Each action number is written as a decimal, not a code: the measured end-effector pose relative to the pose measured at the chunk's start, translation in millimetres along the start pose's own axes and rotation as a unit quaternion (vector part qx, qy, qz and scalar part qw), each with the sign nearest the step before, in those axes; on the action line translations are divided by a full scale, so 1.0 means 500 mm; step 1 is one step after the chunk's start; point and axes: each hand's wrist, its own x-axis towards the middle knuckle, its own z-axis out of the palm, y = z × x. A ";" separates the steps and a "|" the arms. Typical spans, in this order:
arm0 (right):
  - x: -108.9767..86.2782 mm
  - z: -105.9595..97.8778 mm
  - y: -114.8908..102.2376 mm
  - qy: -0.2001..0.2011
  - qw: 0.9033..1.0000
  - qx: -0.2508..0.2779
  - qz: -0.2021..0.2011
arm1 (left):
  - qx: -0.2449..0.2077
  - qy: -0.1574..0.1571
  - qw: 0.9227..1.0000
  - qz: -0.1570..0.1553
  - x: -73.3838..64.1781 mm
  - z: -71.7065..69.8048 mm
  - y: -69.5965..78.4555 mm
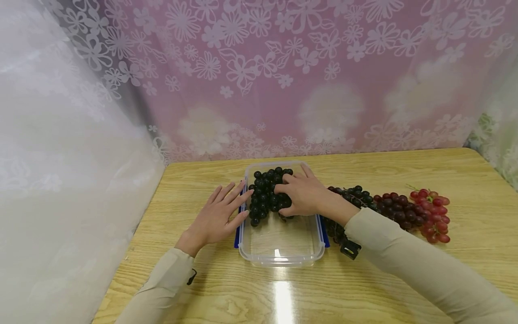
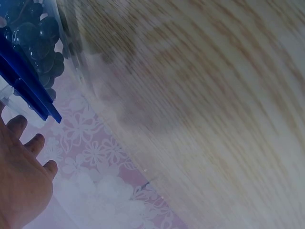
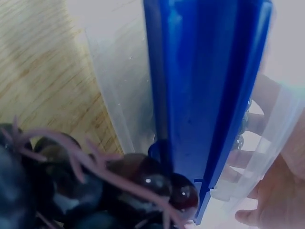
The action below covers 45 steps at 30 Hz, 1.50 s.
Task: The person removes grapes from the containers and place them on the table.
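Observation:
A bunch of black grapes (image 1: 263, 193) lies in the far part of a clear plastic container (image 1: 279, 260) with blue side clips. My right hand (image 1: 304, 193) reaches in over the right rim, its thumb and bent fingers gripping the right side of the bunch. In the right wrist view, a blue clip (image 3: 205, 95) stands in front of that hand (image 3: 274, 195), and the container wall partly veils its fingers. My left hand (image 1: 218, 217) is spread at the left rim, fingertips close to the grapes. The left wrist view shows its fingers beside the left blue clip (image 2: 28, 78).
Right of the container, partly under my right forearm, lies another dark bunch (image 1: 358, 194). Beyond it come a dark red bunch (image 1: 398, 210) and a bright red bunch (image 1: 436, 218). A flowered pink curtain (image 1: 259, 112) hangs behind the wooden table (image 1: 477, 225).

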 end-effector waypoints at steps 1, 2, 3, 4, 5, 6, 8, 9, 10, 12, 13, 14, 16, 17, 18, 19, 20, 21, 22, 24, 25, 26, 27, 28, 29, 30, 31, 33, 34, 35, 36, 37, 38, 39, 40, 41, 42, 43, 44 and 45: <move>0.001 0.001 0.000 0.003 1.000 -0.001 -0.001 | 0.000 0.000 1.000 0.000 0.000 0.001 0.000; 0.002 0.001 0.001 0.005 1.000 -0.002 -0.002 | 0.000 0.001 1.000 0.001 0.000 0.001 -0.001; 0.003 0.002 0.001 0.007 1.000 -0.003 -0.003 | 0.001 0.001 1.000 0.001 0.000 0.001 -0.001; 0.004 0.002 0.001 0.010 1.000 -0.005 -0.004 | 0.001 0.002 1.000 0.001 0.000 0.002 -0.001; 0.004 0.003 0.001 0.011 1.000 -0.006 -0.005 | 0.002 0.002 1.000 0.001 0.000 0.002 -0.001; 0.004 0.003 0.001 0.013 1.000 -0.007 -0.006 | 0.003 0.003 1.000 0.001 0.000 0.003 -0.001; 0.004 0.004 0.001 0.014 1.000 -0.009 -0.007 | 0.003 0.004 1.000 0.000 0.000 0.004 -0.002; 0.005 0.004 0.000 0.014 1.000 -0.009 -0.008 | 0.004 0.005 1.000 0.000 0.000 0.004 -0.002; 0.005 0.004 0.000 0.015 1.000 -0.009 -0.009 | 0.004 0.006 1.000 0.000 0.000 0.005 -0.003; 0.005 0.006 -0.001 0.015 1.000 -0.010 -0.010 | 0.002 0.008 1.000 -0.001 0.000 0.005 -0.003; 0.006 0.006 -0.001 0.015 1.000 -0.010 -0.011 | 0.002 0.008 1.000 -0.001 0.000 0.006 -0.003; 0.007 0.007 -0.001 0.015 1.000 -0.011 -0.011 | 0.002 0.008 1.000 -0.001 0.000 0.006 -0.003; 0.007 0.007 -0.001 0.017 1.000 -0.011 -0.011 | 0.002 0.008 1.000 0.000 0.000 0.006 -0.003; 0.007 0.008 -0.001 0.018 1.000 -0.011 -0.011 | 0.001 0.008 1.000 -0.001 0.000 0.006 -0.003; 0.008 0.008 -0.001 0.019 1.000 -0.010 -0.011 | 0.001 0.008 1.000 -0.001 0.000 0.005 -0.003; 0.008 0.007 -0.001 0.021 1.000 -0.010 -0.012 | 0.002 0.008 1.000 0.000 0.000 0.005 -0.003; 0.008 0.007 -0.001 0.022 1.000 -0.010 -0.012 | 0.002 0.008 1.000 0.000 0.000 0.005 -0.002; 0.008 0.007 -0.001 0.023 1.000 -0.010 -0.013 | 0.002 0.008 1.000 0.000 0.000 0.005 -0.003; 0.008 0.007 0.000 0.024 1.000 -0.009 -0.013 | 0.003 0.009 1.000 0.000 0.000 0.004 -0.003; 0.007 0.006 0.000 0.025 1.000 -0.007 -0.014 | 0.003 0.008 1.000 0.001 0.000 0.004 -0.003; 0.007 0.006 0.000 0.026 1.000 -0.006 -0.014 | 0.003 0.009 1.000 0.001 0.000 0.004 -0.003; 0.007 0.006 0.001 0.026 1.000 -0.004 -0.014 | 0.004 0.009 1.000 0.001 0.000 0.004 -0.004; 0.007 0.006 0.001 0.026 1.000 -0.001 -0.013 | 0.005 0.008 1.000 0.001 0.000 0.005 -0.004; 0.006 0.006 0.002 0.026 1.000 0.004 -0.013 | 0.005 0.007 1.000 0.001 0.000 0.005 -0.004; 0.005 0.006 0.003 0.026 1.000 0.009 -0.013 | 0.005 0.007 1.000 0.001 0.000 0.006 -0.005; 0.005 0.006 0.004 0.026 0.999 0.015 -0.013 | 0.006 0.006 1.000 0.002 0.000 0.006 -0.006; 0.004 0.007 0.006 0.026 0.999 0.021 -0.012 | 0.007 0.005 1.000 0.002 0.000 0.006 -0.006; 0.003 0.009 0.009 0.027 0.999 0.036 -0.012 | 0.006 0.005 1.000 0.002 0.000 0.007 -0.006; 0.002 0.009 0.011 0.030 0.999 0.043 -0.012 | 0.006 0.005 1.000 0.002 0.000 0.007 -0.006; 0.001 0.010 0.013 0.033 0.998 0.048 -0.013 | 0.006 0.006 1.000 0.002 0.000 0.006 -0.005; 0.001 0.011 0.014 0.037 0.998 0.053 -0.014 | 0.005 0.007 1.000 0.002 0.000 0.006 -0.004; 0.000 0.012 0.016 0.041 0.997 0.057 -0.015 | 0.004 0.007 1.000 0.002 0.000 0.006 -0.004; 0.000 0.012 0.018 0.046 0.997 0.060 -0.016 | 0.004 0.008 1.000 0.003 -0.001 0.006 -0.004; -0.001 0.012 0.019 0.050 0.997 0.062 -0.018 | 0.004 0.009 1.000 0.003 -0.001 0.006 -0.004; -0.001 0.012 0.020 0.055 0.996 0.064 -0.019 | 0.004 0.010 1.000 0.004 -0.001 0.005 -0.003; -0.001 0.012 0.021 0.058 0.996 0.066 -0.020 | 0.004 0.010 1.000 0.004 -0.001 0.005 -0.003; -0.002 0.011 0.022 0.062 0.995 0.071 -0.021 | 0.005 0.011 1.000 0.005 -0.001 0.005 -0.003; -0.002 0.011 0.023 0.063 0.995 0.078 -0.022 | 0.005 0.011 1.000 0.006 -0.001 0.005 -0.003; -0.002 0.010 0.024 0.064 0.994 0.085 -0.023 | 0.006 0.012 1.000 0.006 -0.001 0.005 -0.003; -0.003 0.009 0.024 0.066 0.993 0.093 -0.024 | 0.007 0.012 1.000 0.006 0.000 0.005 -0.003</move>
